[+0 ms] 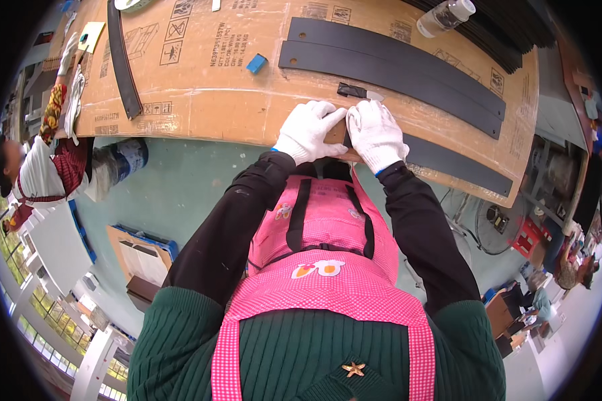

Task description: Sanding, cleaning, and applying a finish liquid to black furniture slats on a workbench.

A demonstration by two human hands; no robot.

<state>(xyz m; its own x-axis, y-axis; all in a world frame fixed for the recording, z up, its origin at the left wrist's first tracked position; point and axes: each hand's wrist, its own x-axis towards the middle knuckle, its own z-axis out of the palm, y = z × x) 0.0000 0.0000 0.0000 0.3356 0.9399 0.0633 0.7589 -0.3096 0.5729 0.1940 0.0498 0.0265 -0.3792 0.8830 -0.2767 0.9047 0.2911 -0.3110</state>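
Both my hands wear white knitted gloves and meet at the near edge of the cardboard-covered table (180, 100). My right hand (376, 136) is closed over the left end of a dark grey flat strip (455, 162), which runs off to the right along the edge. Just left of that end is my left hand (306, 131), its thumb and fingers apart with a gap between them; whether its fingertips touch the strip I cannot tell. A small cutter knife (361, 91) with a black handle lies just beyond my hands. Two more dark grey strips (388, 63) with end holes lie side by side farther back.
A small blue block (256, 63) and a long dark strip (122, 63) lie to the left. At the back right are a clear bottle with a white cap (445, 17) and a stack of dark strips (488, 33). Another person (50, 167) works at the table's left end. A fan (495, 224) stands right.
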